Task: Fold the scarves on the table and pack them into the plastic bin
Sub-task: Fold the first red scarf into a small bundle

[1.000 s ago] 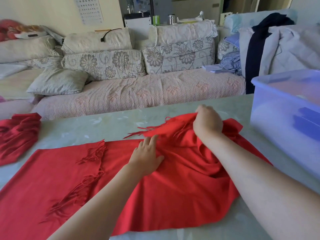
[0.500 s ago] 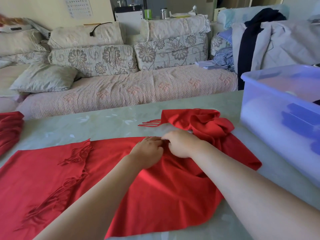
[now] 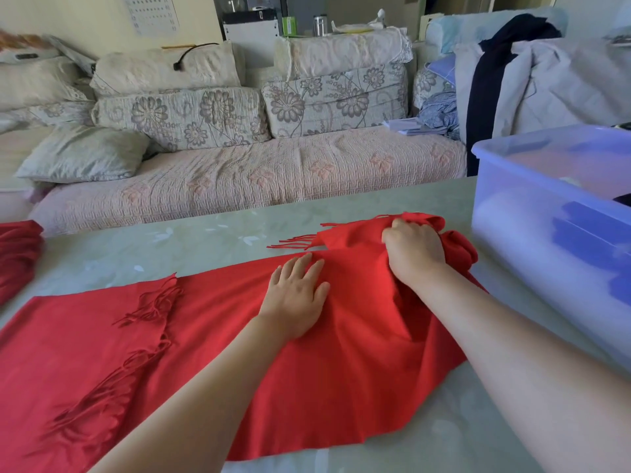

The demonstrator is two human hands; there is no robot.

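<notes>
Right hand [image 3: 413, 254] grabs the bunched end of the red scarf [image 3: 358, 353], with my fingers curled into the cloth. My left hand [image 3: 295, 298] lies flat on the scarf with fingers spread, pressing it down on the tabletop [image 3: 205, 240]. The scarf lies spread out in front of me, and its far end is crumpled just beside the bin [image 3: 505, 172]. I think the fold could go crooked if I pull too hard, because the cloth may slide under my flat hand. The fringe [image 3: 293, 242] could also get tucked inside and make a lump.
</notes>
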